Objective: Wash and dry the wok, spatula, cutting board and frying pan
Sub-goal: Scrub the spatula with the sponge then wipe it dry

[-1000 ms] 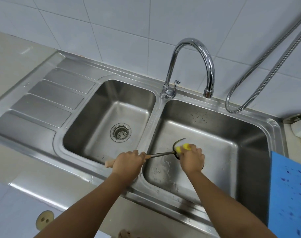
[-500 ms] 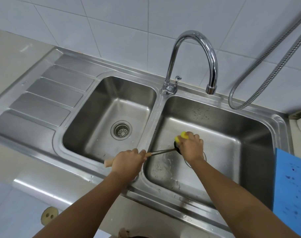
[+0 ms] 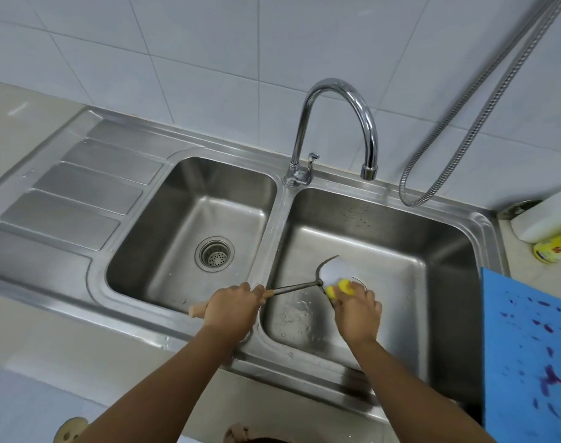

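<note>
The left grip (image 3: pixel 231 306) was clenched round the wooden handle of the spatula (image 3: pixel 296 287), holding it across the divider between the two basins so that the blade hung over the right basin (image 3: pixel 400 225) of the steel sink. The right grip (image 3: pixel 357 310) was curled round a yellow sponge (image 3: pixel 341 286), pressing it against the near edge of the blade. Water drops lay on the basin floor beneath. A blue cutting board (image 3: pixel 528 346), flecked with purple, lay over the sink's right rim. A yellow bottle (image 3: pixel 557 249) stood behind it on the desk (image 3: pixel 525 271).
</note>
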